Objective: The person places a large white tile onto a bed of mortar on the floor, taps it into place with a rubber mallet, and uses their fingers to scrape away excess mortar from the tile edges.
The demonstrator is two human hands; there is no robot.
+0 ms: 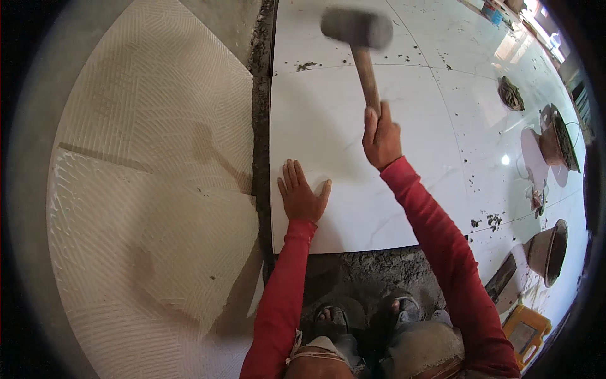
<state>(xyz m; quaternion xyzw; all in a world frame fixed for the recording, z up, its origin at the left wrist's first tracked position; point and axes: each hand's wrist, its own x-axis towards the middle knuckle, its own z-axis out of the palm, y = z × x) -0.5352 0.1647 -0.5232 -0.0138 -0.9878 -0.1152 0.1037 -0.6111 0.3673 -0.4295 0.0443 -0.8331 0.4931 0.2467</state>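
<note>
- Mallet [362,58] with a dark, blocky head and brown wooden handle: I have it looking raised, the closed right hand [382,144] wrapped around the handle.
- My left hand [302,197] is open, fingers together and thumb out, palm down near the left edge of the large, glossy white tile [379,202] with faint grey veining, which lies directly ahead of my feet.
- For good tapping, I'd land the head flat, with light, even blows, well apart from that left hand, and judge the level against the neighbouring tiles across the joints.
- I'd avoid striking right on the rim; the near edge borders rough, dark grey mortar [379,262] and looks likeliest to chip.
- Along the left edge runs a dark, narrow gap, then a pale, ridged panel [151,107].
- Rightward I have swinging room; two brown, round buckets [548,252] [557,140] stand well apart from the mallet.
</note>
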